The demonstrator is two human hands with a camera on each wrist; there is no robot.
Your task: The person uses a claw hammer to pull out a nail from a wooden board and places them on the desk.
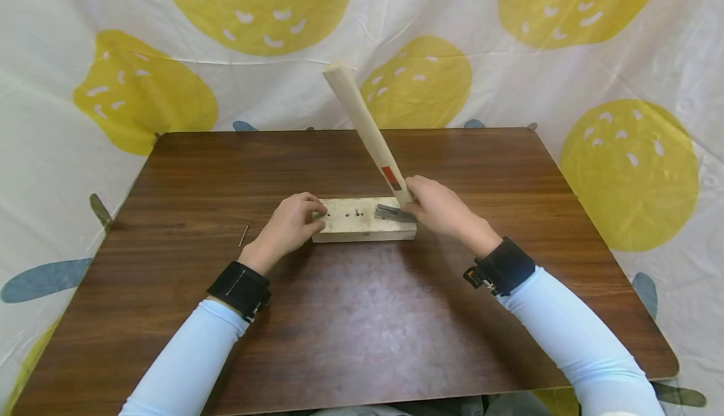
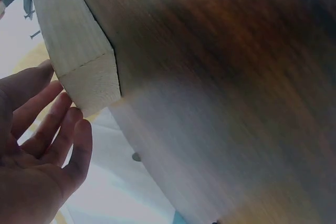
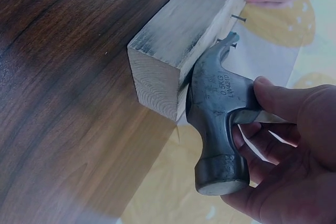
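The brown wooden desk (image 1: 351, 334) carries everything, and the pale wooden block (image 1: 362, 220) lies flat near its middle, long side across the person's view; places below are given from this block. Behind it, past the desk's far edge, hangs a white sheet with yellow shapes (image 1: 254, 1). The hammer (image 1: 367, 130) stands on the block's right part: its light wooden handle slants up and away toward the sheet, while its grey steel head (image 3: 218, 124) lies on the block's top face, claw pointing along the block toward several nails (image 1: 359, 212) that stick up near the middle of the top. The right hand (image 1: 438, 208), at the block's right end, has its grip wrapped round the handle just above the head, thumb along the steel. The left hand (image 1: 291, 222) is at the block's left end, its grip loose, fingers lightly bent with the tips against the end face and top edge. One loose nail (image 1: 244, 235) lies on the desk well to the left of the block, beyond the left hand
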